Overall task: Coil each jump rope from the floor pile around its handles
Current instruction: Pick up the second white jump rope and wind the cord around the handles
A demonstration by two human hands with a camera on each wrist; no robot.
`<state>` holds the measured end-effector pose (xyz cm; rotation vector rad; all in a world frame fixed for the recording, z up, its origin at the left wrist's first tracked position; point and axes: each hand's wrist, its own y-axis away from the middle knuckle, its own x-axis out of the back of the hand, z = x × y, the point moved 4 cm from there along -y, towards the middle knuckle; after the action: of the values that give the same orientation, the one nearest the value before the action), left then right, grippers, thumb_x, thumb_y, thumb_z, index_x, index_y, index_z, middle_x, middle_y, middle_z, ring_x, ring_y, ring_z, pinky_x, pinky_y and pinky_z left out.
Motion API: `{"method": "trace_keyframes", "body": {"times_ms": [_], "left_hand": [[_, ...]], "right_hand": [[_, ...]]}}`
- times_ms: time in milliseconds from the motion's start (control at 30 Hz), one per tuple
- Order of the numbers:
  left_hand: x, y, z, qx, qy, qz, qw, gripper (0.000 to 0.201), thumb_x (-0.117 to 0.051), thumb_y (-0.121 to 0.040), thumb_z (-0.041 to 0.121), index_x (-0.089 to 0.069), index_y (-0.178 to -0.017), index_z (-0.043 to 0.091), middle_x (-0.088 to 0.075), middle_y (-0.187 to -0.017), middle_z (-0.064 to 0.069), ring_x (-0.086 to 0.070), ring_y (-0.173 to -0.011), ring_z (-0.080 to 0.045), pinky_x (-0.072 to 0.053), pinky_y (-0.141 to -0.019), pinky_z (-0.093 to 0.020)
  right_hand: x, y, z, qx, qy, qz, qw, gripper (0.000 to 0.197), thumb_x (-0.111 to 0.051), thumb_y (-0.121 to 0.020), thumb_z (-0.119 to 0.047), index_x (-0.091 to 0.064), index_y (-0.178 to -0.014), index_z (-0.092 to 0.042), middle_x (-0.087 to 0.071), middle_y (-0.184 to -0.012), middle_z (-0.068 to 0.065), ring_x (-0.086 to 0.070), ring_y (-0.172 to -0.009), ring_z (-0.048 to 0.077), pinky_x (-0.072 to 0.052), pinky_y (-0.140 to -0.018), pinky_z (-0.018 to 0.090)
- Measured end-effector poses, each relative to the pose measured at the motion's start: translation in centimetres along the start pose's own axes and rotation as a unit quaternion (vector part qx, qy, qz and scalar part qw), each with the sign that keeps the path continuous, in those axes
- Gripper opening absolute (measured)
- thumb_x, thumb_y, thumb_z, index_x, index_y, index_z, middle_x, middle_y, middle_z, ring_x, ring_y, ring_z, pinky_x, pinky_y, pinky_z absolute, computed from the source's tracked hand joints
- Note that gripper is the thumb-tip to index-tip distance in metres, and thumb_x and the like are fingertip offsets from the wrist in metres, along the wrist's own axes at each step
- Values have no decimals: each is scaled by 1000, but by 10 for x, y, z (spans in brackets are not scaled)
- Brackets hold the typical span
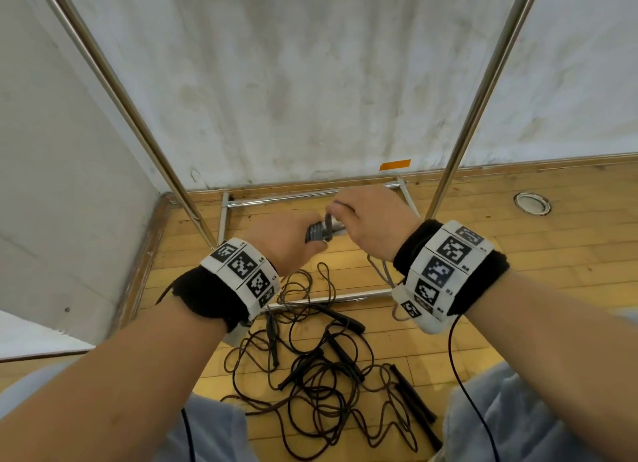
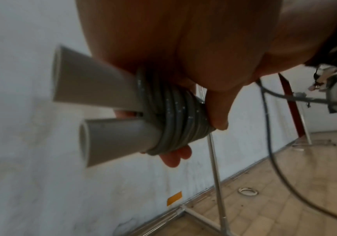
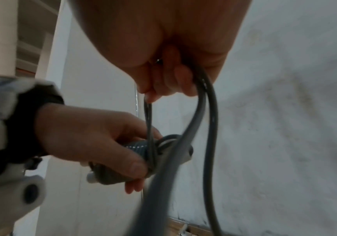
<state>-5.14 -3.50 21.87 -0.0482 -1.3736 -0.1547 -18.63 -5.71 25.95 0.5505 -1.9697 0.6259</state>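
My left hand (image 1: 293, 240) grips two grey handles (image 2: 103, 111) held side by side, with several turns of grey rope (image 2: 173, 118) wound tight around them. In the head view the wound bundle (image 1: 319, 234) sits between both hands. My right hand (image 1: 366, 213) pinches the free grey rope (image 3: 210, 111) just above the bundle; a loose loop hangs down past my right wrist (image 1: 383, 275). On the floor below lies a tangled pile of black jump ropes (image 1: 321, 368) with black handles (image 1: 345, 318).
A metal rack frame stands ahead: two slanted poles (image 1: 145, 127) (image 1: 483, 92) and base bars (image 1: 286, 199) on the wooden floor (image 1: 518, 254). White walls close the corner behind. A round floor fitting (image 1: 531, 202) sits to the right. My knees flank the pile.
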Motion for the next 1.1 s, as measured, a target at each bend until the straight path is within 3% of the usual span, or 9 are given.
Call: {"method": "trace_keyframes", "body": {"times_ms": [167, 300, 367, 500, 600, 667, 767, 967, 1100], "left_hand": [[2, 7, 21, -62, 2, -15, 998, 17, -53, -89, 50, -55, -96, 34, -60, -77, 10, -59, -72, -14, -49, -64, -32], [11, 14, 30, -79, 58, 47, 994, 38, -52, -78, 68, -46, -66, 33, -51, -56, 9, -48, -52, -6, -30, -49, -25], [15, 17, 31, -86, 84, 78, 990, 39, -54, -80, 64, -45, -61, 31, -47, -52, 8, -44, -49, -7, -28, -48, -25], [27, 24, 30, -93, 152, 127, 976, 27, -56, -82, 57, -51, -68, 35, -47, -50, 10, -49, -52, -8, -28, -46, -21], [35, 24, 25, -61, 190, 158, 967, 28, -52, -81, 61, -59, -79, 34, -53, -55, 11, -53, -61, -3, -35, -47, -23], [38, 21, 19, -37, 198, 164, 966, 26, -54, -84, 59, -61, -85, 34, -56, -59, 11, -53, -63, -2, -36, -49, -23], [41, 18, 11, -6, 206, 174, 963, 23, -55, -86, 56, -55, -82, 33, -53, -60, 10, -50, -53, -4, -29, -48, -23], [48, 11, -1, 25, 204, 178, 962, 29, -50, -91, 53, -48, -84, 25, -52, -63, 5, -50, -57, -10, -29, -49, -29], [44, 6, -18, 64, 137, 162, 975, 29, -47, -92, 55, -44, -86, 27, -52, -64, 7, -50, -56, -9, -28, -47, -28]], "right_hand": [[3, -2, 15, -42, -47, 27, 998, 38, -41, -98, -33, -43, -61, -26, -42, -57, -8, -40, -53, 6, -27, -50, 17], [9, -5, 27, -82, -94, 24, 992, 46, -43, -97, -39, -43, -56, -19, -35, -47, -7, -39, -39, 4, -31, -43, 10], [8, -5, 32, -93, -127, 9, 988, 45, -43, -97, -41, -49, -59, -16, -37, -40, -6, -38, -35, 1, -31, -41, 10], [4, -4, 39, -112, -244, -5, 963, 39, -46, -95, -43, -59, -60, -30, -39, -38, -12, -35, -37, 4, -28, -41, 11], [-3, -3, 38, -136, -353, -7, 926, 34, -48, -97, -25, -66, -69, -34, -43, -46, -13, -33, -41, 6, -30, -41, 19], [-9, 0, 30, -129, -329, 5, 935, 29, -43, -97, -15, -61, -80, -31, -46, -54, -11, -36, -45, 5, -32, -44, 20], [-15, 5, 13, -84, -265, 36, 960, 28, -38, -100, -25, -50, -75, -30, -47, -64, -12, -41, -56, 5, -34, -57, 21], [-38, 15, -4, -89, -158, -84, 980, 14, -42, -98, -20, -52, -88, -18, -49, -69, -8, -47, -65, 12, -35, -60, 24], [-36, 18, -7, -108, -175, -76, 976, 18, -39, -99, -22, -53, -88, -18, -45, -64, -7, -43, -57, 10, -31, -52, 24]]}}
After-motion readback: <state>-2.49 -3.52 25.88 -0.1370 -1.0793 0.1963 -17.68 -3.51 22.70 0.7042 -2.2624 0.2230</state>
